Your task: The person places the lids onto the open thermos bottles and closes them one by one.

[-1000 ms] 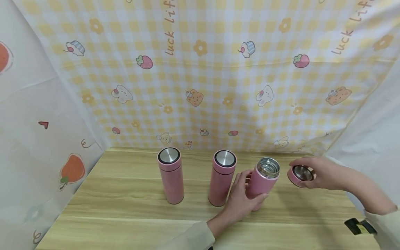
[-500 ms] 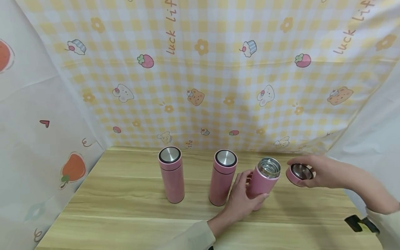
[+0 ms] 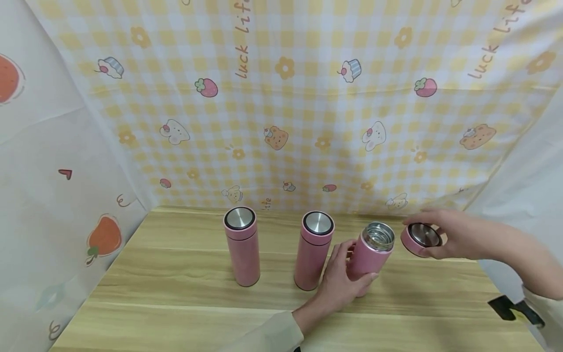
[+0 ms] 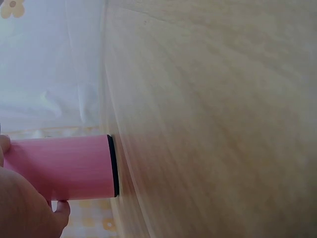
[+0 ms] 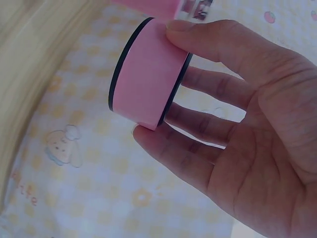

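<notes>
An uncapped pink thermos bottle (image 3: 369,259) stands on the wooden table, its silvery threaded mouth bare. My left hand (image 3: 340,283) wraps around its body, and in the left wrist view the bottle's black-edged base (image 4: 113,166) meets the tabletop. Right of the mouth, my right hand (image 3: 457,234) holds the pink lid (image 3: 422,238) up, apart from the bottle. Its top is a steel disc with a black ring. In the right wrist view, thumb and fingers pinch the lid (image 5: 148,74) by its sides.
Two more pink thermos bottles stand upright with lids on, one (image 3: 311,254) just left of my left hand and one (image 3: 243,249) further left. Behind the wooden table (image 3: 176,283) hangs a yellow checked cloth (image 3: 308,112). White cloth (image 3: 53,161) borders the left side.
My right hand has risen slightly with the lid and tilted it a little more. The left hand and the bottle it grips stay in place.
</notes>
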The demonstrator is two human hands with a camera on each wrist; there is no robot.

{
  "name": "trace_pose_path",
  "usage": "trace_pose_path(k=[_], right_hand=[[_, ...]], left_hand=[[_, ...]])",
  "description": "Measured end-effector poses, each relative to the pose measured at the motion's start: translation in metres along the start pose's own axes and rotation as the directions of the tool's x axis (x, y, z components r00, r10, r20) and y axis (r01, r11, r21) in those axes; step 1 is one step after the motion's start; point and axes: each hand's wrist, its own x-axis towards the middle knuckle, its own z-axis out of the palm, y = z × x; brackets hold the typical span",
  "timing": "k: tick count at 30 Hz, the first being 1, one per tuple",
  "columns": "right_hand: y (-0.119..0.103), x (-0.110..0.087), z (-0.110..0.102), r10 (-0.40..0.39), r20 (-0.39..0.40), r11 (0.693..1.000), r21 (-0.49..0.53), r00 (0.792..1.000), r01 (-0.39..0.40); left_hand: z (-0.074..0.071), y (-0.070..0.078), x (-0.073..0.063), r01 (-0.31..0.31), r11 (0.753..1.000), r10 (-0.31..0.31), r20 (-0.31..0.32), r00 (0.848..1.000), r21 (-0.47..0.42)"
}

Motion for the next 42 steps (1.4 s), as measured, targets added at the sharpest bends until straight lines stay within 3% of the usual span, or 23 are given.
trace_pose_path(k=[5,15,20,30,42], right_hand=[[-0.010,0.004,-0.010,-0.030,-0.010,0.999,-0.046,0.999,0.030],[-0.025,0.007,-0.032,-0.016,-0.029,1.000,-0.009,0.999,0.015],[-0.035,0.015,-0.038,-0.051,-0.035,0.998,-0.027,0.998,0.050],[-0.054,0.033,-0.040,-0.073,-0.005,0.997,-0.026,0.997,0.073],[-0.060,0.056,-0.028,-0.179,0.044,0.983,-0.034,0.983,0.181]], left_hand=[[0.000,-0.001,0.000,-0.009,1.000,0.009,-0.006,1.000,-0.004],[-0.001,0.000,0.000,-0.015,1.000,0.015,0.010,1.000,0.006],[-0.002,0.001,0.000,-0.010,1.000,0.009,0.003,1.000,0.011],[-0.002,-0.002,-0.001,-0.026,1.000,0.026,0.014,1.000,0.000],[-0.002,-0.003,0.001,-0.043,0.999,0.043,0.024,0.999,0.005]])
